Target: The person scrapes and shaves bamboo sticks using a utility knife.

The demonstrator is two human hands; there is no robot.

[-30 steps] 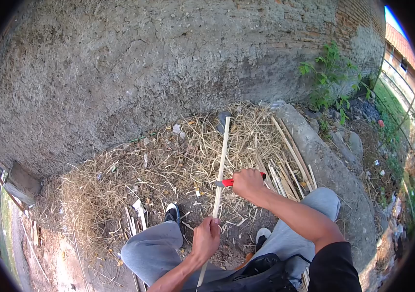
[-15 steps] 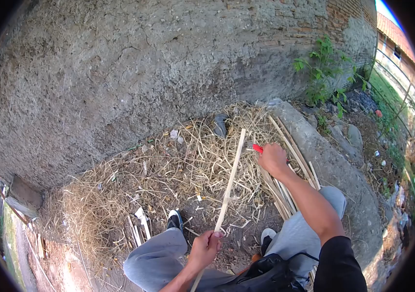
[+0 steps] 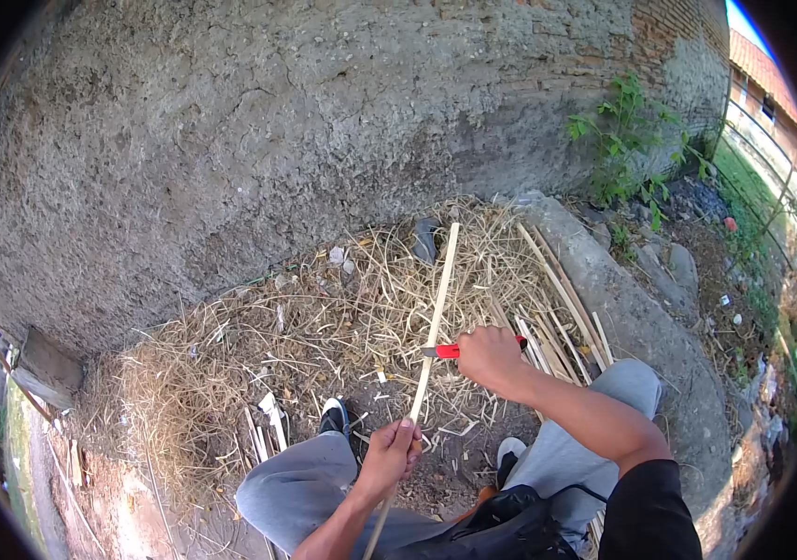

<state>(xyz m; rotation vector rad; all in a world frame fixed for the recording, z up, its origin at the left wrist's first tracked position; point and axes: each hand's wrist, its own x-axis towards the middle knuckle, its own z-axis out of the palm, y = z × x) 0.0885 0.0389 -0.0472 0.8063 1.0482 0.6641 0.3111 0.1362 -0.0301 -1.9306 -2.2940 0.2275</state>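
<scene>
A long pale wooden strip [image 3: 441, 297] slants upward from my lap over the shavings. My left hand [image 3: 389, 455] is closed around its lower part, between my knees. In my right hand [image 3: 492, 357] is a red cutter knife [image 3: 448, 352], gripped in a fist. The knife's blade touches or overlaps the strip at about its middle, above my left hand. The strip's lower end runs past my left hand toward my lap.
Curly shavings [image 3: 361, 317] cover the ground before a rough wall [image 3: 277, 140]. More strips [image 3: 562, 308] lie at the right beside a stone slab [image 3: 641, 336]. Short pieces [image 3: 268, 425] lie near my left shoe [image 3: 334, 415]. A green plant [image 3: 627, 140] grows by the wall.
Half a second ago the knife was away from the strip, up and to the right. It has come back down and left to the strip, whose top end has tilted slightly left.
</scene>
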